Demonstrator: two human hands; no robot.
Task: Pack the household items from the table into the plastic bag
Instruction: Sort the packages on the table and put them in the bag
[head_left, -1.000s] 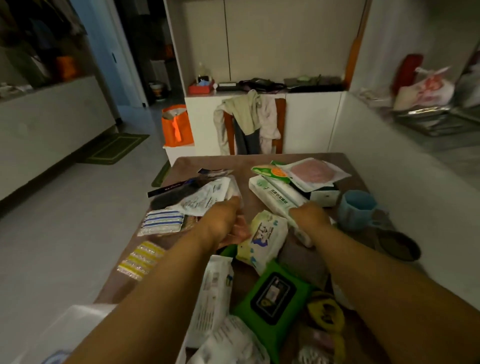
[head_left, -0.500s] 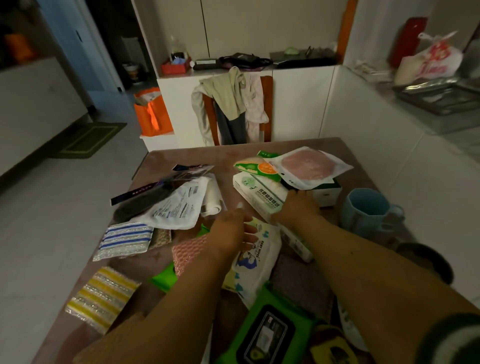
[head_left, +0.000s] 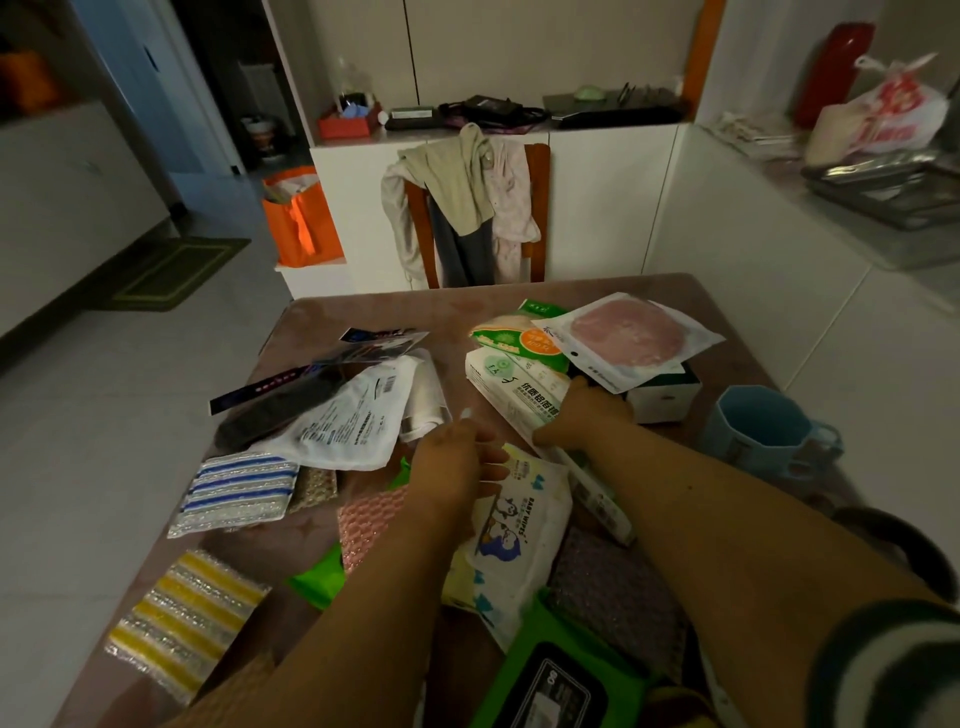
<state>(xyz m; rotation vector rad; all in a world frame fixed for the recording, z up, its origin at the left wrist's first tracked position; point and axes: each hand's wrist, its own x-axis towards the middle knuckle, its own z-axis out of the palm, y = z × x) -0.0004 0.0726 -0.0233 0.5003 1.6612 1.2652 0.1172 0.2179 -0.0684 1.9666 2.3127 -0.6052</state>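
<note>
Yellow-striped glittery sponge pack (head_left: 187, 618), blue-striped sponge pack (head_left: 236, 488), bright green wipes pouch (head_left: 558, 675), pale blue plastic mug (head_left: 763, 423), pinkish-brown desk (head_left: 415, 312).

The left forearm is hiding most of the pink scrubbing pad (head_left: 370, 522) and the green packet (head_left: 318, 574) under it. The bottom edge is cutting off the green wipes pack (head_left: 540, 680). The right hand (head_left: 582, 415) is covering its own fingers, so its hold on the long white box (head_left: 519, 387) is staying unclear.
</note>
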